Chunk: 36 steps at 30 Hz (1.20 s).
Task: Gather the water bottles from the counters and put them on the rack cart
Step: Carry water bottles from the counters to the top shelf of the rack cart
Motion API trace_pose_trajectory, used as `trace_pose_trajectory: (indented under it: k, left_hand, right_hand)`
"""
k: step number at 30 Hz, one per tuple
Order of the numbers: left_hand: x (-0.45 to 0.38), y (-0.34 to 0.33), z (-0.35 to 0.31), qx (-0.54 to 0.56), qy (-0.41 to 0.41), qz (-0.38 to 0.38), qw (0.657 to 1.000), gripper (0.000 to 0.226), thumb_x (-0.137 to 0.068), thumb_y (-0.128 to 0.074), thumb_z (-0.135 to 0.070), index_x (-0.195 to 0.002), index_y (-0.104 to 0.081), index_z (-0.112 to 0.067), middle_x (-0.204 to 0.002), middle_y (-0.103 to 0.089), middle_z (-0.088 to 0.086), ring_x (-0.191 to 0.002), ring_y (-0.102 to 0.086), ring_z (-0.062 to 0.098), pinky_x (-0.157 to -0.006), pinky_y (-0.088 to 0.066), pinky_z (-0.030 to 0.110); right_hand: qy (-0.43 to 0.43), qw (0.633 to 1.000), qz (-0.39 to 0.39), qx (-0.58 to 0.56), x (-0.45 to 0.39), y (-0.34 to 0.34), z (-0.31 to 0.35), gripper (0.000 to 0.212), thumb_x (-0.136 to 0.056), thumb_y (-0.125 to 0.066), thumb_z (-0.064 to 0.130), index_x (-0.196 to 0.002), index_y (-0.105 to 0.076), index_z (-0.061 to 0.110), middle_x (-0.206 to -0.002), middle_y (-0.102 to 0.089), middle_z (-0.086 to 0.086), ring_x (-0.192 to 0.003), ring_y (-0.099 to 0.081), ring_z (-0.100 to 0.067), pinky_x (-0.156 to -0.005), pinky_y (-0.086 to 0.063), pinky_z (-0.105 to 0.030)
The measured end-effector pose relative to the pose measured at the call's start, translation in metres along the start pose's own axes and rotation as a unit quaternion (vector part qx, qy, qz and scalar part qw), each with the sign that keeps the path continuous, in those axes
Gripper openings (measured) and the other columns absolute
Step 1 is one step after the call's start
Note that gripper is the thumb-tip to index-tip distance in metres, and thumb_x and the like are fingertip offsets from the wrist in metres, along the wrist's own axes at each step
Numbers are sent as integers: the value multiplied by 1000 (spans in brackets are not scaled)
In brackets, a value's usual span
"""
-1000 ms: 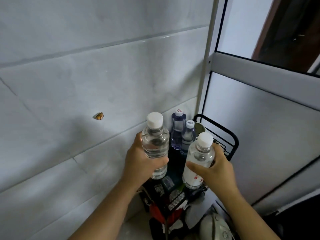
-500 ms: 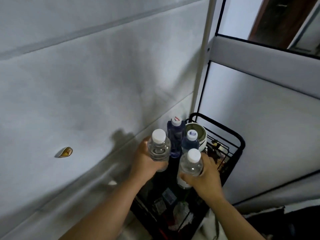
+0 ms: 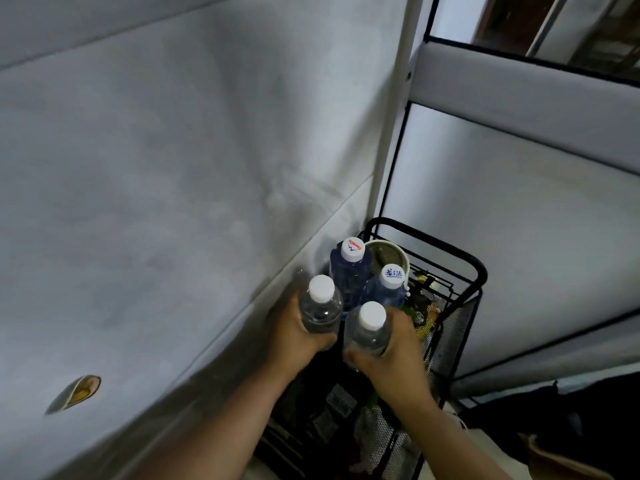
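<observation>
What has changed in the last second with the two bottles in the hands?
Both hands lowered their bottles toward the cart: left hand with the left bottle, right hand with the right bottle. Neither let go. The two blue bottles stayed standing.

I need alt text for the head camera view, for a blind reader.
Left hand and right hand each hold a clear water bottle over a black mesh rack cart in a corner, where two blue bottles stand.
</observation>
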<state>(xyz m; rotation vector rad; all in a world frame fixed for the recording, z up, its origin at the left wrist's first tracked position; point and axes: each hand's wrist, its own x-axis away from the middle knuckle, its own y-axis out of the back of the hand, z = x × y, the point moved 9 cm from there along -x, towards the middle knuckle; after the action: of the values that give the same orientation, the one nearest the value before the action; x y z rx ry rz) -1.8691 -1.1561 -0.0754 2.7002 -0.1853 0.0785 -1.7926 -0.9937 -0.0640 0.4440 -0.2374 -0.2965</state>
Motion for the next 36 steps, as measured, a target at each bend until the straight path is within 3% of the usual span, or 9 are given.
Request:
trace_pose_trajectory:
  k: [5, 9, 13, 16, 22, 25, 27, 32, 36]
  left_hand:
    - [2, -4, 0, -2, -27, 4, 1000, 72, -42, -88, -23, -95, -52, -57, -97, -71, -12, -93, -67, 9, -83, -56, 40]
    - [-1, -7, 5, 5, -26, 34, 999, 77, -43, -86, -14, -102, -52, -50, -103, -69, -15, -97, -65, 3, -89, -54, 40]
    - [-2, -12, 5, -7, -36, 57, 998, 78, -45, -84, -11, -100, -52, -54, -104, -67, -20, -96, -63, -1, -87, -54, 34]
    - [-6, -14, 4, 6, -40, 59, 997, 80, -44, -84, -12, -106, -50, -51, -109, -66, -11, -102, -63, 8, -91, -53, 39]
    - [-10, -18, 7, 3, -26, 59, 998, 78, -44, -83, -16, -105, -49, -51, -106, -65, -22, -100, -60, -6, -88, -47, 19]
    - [-6, -17, 9, -8, -27, 62, 998, 85, -48, -85, -19, -116, -43, -48, -121, -60, -11, -113, -57, 4, -98, -47, 31]
    - [0, -15, 10, -32, -29, 69, 997, 88, -52, -85, -23, -123, -39, -48, -125, -57, -12, -116, -53, 5, -97, -44, 25]
    - [31, 1, 24, -80, 53, 57, 994, 73, -69, -77, -15, -134, -42, -18, -132, -51, 2, -120, -50, 18, -100, -42, 31]
    - [71, 18, 20, -131, 96, 35, 986, 51, -76, -72, -26, -123, -54, -20, -109, -62, 0, -100, -60, 15, -88, -47, 27]
  right_hand:
    - [-15, 999, -18, -31, 5, 6, -4, 62, -60, -84, 14, -97, -38, 34, -100, -53, 13, -84, -54, 13, -63, -43, 1]
    - [-34, 999, -23, -1, 5, 1, -17, 62, -60, -84, 20, -103, -39, 30, -111, -52, -1, -97, -55, -11, -74, -44, -13]
    - [-42, 999, -33, 0, 5, -3, -23, 65, -62, -82, 22, -106, -37, 39, -115, -55, -1, -101, -56, -15, -80, -47, -26]
    - [-40, 999, -30, -15, 4, -6, -23, 65, -65, -79, 17, -107, -36, 42, -113, -59, -1, -97, -58, -13, -77, -47, -21]
    - [-57, 997, -26, -35, 2, -10, -25, 62, -67, -78, 12, -105, -35, 34, -108, -59, 1, -89, -59, -5, -66, -43, -7]
    - [-95, 995, -17, -38, 5, -9, -29, 60, -67, -80, 14, -103, -33, 25, -100, -58, 3, -79, -56, 2, -58, -44, -9]
    - [-116, 993, -11, -15, 9, -6, -30, 56, -67, -80, 20, -102, -36, 19, -95, -57, 4, -76, -55, -2, -57, -41, -11]
    - [-133, 984, 48, 108, 20, -4, -37, 32, -75, -68, 39, -87, -49, 16, -73, -52, 8, -64, -50, -7, -51, -35, -24]
    - [-88, 986, 107, 94, 27, -7, -27, 26, -76, -69, 35, -88, -57, 15, -82, -60, 3, -73, -56, -12, -56, -40, -23]
